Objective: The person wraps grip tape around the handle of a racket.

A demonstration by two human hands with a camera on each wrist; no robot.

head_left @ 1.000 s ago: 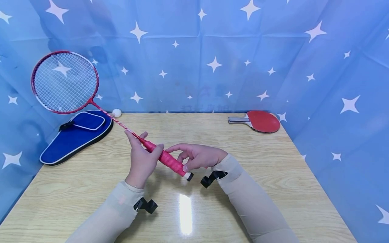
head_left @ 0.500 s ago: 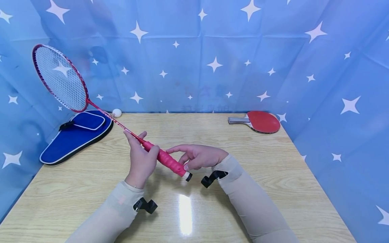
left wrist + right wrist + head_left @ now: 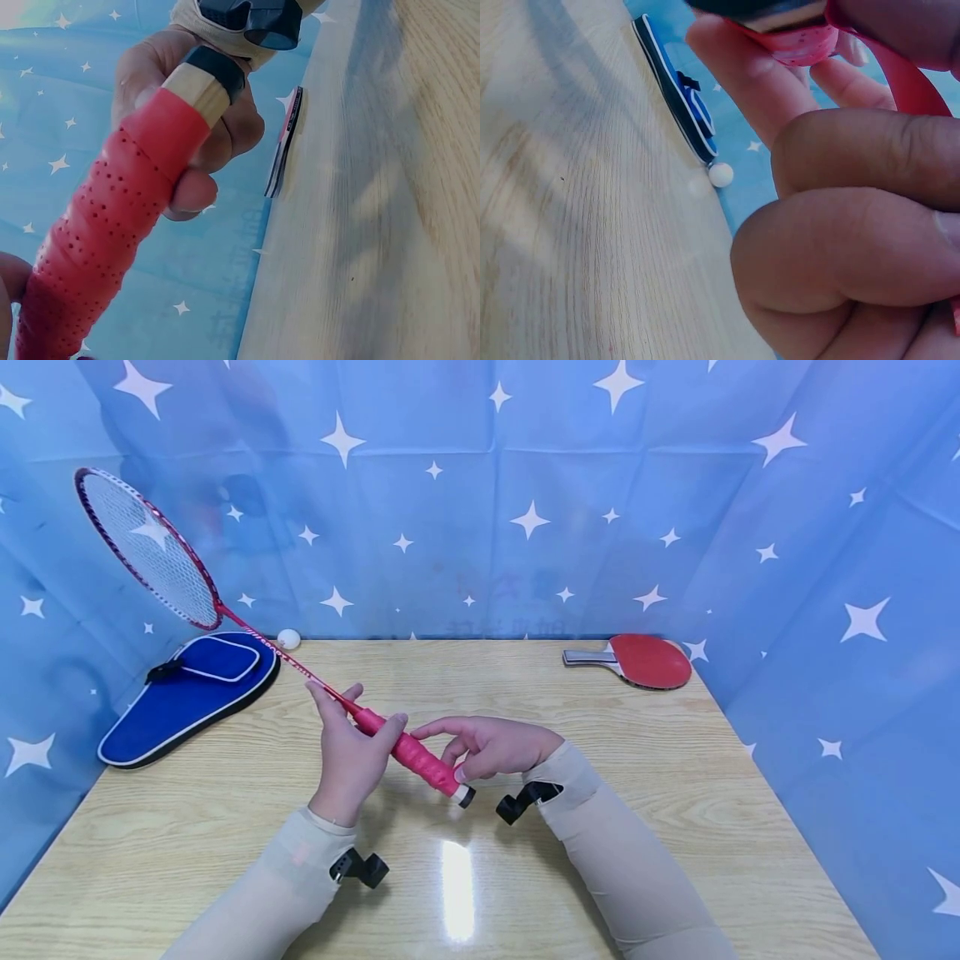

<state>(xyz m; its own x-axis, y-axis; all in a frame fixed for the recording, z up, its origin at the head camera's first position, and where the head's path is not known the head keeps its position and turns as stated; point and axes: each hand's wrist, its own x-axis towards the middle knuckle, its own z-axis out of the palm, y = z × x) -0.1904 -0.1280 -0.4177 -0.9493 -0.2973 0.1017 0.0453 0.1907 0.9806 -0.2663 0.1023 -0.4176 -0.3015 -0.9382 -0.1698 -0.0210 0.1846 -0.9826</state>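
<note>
A badminton racket (image 3: 291, 667) with a red-and-white frame slants up to the left, held above the table. My left hand (image 3: 351, 768) grips it near the top of the handle, thumb on the wrap. Perforated red grip tape (image 3: 105, 217) covers the handle, leaving bare wood and a black band at the butt. My right hand (image 3: 501, 748) is at the butt end, fingers curled. In the right wrist view a loose strip of the grip tape (image 3: 909, 81) runs into those curled fingers, which hold it. The rest of the strip is mostly hidden by the hand.
A blue paddle case (image 3: 176, 710) lies at the left of the wooden table (image 3: 637, 827), with a white ball (image 3: 288, 638) by its far end. A red table tennis paddle (image 3: 651, 660) lies at the back right. A blue star-patterned curtain (image 3: 450, 527) hangs behind.
The racket has turned about its shaft, so its head shows narrower, more edge-on. My left thumb drew back, then moved forward again along the handle. The right hand has barely moved.
</note>
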